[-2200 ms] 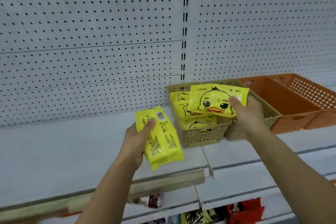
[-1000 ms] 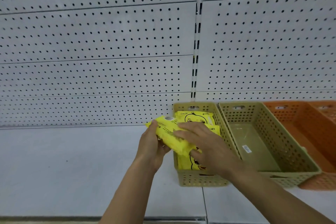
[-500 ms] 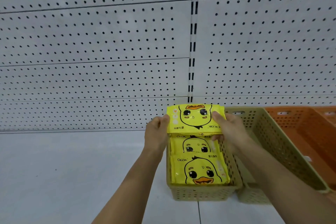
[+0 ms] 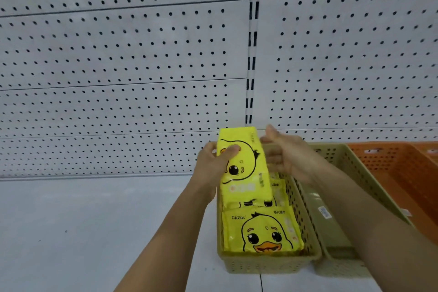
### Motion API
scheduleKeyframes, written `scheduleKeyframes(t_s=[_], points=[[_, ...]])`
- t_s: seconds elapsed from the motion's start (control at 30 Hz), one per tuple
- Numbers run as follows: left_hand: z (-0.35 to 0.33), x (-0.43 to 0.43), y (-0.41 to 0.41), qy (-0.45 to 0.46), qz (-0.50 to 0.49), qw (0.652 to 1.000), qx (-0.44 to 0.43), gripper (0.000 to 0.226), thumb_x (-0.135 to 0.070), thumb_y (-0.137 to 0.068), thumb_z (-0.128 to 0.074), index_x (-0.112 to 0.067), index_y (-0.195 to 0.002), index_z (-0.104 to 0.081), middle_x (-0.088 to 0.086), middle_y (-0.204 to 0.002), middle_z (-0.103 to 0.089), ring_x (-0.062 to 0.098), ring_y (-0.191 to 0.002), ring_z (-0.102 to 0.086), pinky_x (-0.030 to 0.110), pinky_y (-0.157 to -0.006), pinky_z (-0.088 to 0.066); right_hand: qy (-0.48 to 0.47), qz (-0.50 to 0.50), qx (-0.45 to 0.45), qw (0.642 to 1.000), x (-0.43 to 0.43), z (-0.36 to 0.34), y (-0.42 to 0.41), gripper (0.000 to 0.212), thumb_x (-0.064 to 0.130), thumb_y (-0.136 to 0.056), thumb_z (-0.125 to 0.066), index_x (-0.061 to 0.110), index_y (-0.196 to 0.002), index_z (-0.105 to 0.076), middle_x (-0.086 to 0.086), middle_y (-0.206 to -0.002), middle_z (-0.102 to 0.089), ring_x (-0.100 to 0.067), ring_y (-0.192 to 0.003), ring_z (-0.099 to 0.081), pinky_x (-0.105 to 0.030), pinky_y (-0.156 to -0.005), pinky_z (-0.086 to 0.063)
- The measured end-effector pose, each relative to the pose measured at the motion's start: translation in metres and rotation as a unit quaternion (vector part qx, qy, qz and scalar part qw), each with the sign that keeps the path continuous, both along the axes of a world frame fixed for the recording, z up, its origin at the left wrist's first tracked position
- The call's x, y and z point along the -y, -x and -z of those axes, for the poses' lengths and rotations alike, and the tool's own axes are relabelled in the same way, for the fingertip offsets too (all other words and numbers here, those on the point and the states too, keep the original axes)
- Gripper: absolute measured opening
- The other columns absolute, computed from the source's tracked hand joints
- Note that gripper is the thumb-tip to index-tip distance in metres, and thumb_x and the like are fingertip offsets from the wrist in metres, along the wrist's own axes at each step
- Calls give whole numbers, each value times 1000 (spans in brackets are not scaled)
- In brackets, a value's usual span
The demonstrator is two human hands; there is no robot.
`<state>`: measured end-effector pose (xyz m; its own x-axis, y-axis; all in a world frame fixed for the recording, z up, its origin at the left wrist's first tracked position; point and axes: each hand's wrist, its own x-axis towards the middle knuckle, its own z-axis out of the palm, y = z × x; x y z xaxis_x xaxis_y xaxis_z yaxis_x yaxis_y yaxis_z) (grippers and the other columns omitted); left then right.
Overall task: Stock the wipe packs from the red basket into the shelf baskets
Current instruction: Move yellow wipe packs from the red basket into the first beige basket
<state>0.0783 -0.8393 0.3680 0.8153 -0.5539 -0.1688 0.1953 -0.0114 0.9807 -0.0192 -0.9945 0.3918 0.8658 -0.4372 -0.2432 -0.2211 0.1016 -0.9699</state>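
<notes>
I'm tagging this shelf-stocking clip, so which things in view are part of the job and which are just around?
In the job:
left hand gripping the held duck wipe pack
right hand, open beside it
beige basket with duck packs
empty beige basket

Just around:
orange basket
pegboard

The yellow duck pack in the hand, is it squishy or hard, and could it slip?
Probably squishy: the yellow duck pack looks soft and puffy. Likely light, since the left hand holds it alone. Its shiny wrapper may be a bit slippery.
</notes>
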Motion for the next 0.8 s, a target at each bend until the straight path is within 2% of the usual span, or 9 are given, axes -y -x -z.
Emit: scheduleKeyframes(t_s=[0.1,0.17,0.23,0.33,0.43,0.5,0.63,0.7,0.8], points=[[11,3,2,22,-36,998,-37,31,-13,-87,-70,-9,-113,-54,13,-100,-70,24,-81,-72,34,-57,-59,66,-50,-50,995,0,17,3,38,39,-80,-70,16,-110,-68,-4,-96,-75,-24,-89,-71,-42,-82,-56],[18,1,8,-16,-34,999,-4,31,-15,-86,-72,-12,-111,-53,12,-104,-68,22,-86,-71,37,-67,-60,106,-4,-47,993,8,20,-4,23,20,-83,-72,11,-103,-69,-4,-88,-75,-18,-75,-71,-31,-68,-58],[29,-7,11,-114,-53,986,111,43,-27,-84,-73,-14,-118,-49,5,-115,-62,19,-102,-63,38,-85,-56,167,15,-43,985,21,22,-14,14,15,-82,-73,11,-95,-70,-3,-88,-73,-17,-72,-70,-27,-66,-55],[43,-26,17,-228,-33,944,237,69,-38,-84,-71,-17,-141,-38,-2,-136,-45,19,-130,-40,42,-107,-39,293,-29,-75,953,44,32,-34,10,18,-80,-75,16,-89,-70,-6,-102,-71,-23,-95,-66,-39,-89,-51],[55,-37,30,-253,42,945,203,73,-37,-84,-70,-26,-145,-31,-9,-138,-37,14,-134,-32,41,-112,-33,383,-94,-125,910,52,41,-53,25,24,-82,-73,16,-105,-68,-4,-120,-65,-21,-114,-58,-38,-99,-44],[63,-40,37,-256,59,945,195,67,-38,-80,-69,-40,-138,-35,-15,-134,-45,12,-129,-42,43,-106,-42,465,-103,-156,865,51,41,-64,36,32,-85,-68,20,-118,-64,0,-127,-61,-20,-117,-55,-38,-99,-42],[90,-42,34,-248,72,942,214,76,-42,-77,-59,-44,-145,-25,-15,-135,-51,10,-127,-48,44,-103,-45,720,-69,-154,673,22,50,-67,37,26,-91,-54,30,-127,-56,-2,-123,-54,-23,-116,-46,-39,-95,-36],[85,-43,36,-241,78,941,226,75,-38,-80,-55,-42,-148,-22,-14,-139,-48,9,-129,-46,43,-106,-42,706,-80,-163,685,-1,65,-59,38,29,-95,-48,32,-132,-50,-2,-133,-47,-23,-123,-41,-41,-96,-37],[81,-44,41,-228,87,944,223,75,-22,-91,-54,-36,-153,-15,-15,-149,-36,9,-135,-39,29,-110,-34,577,-137,-221,774,-28,89,-47,49,52,-98,-28,41,-146,-24,2,-159,-13,-29,-145,-11,-57,-110,-19]])
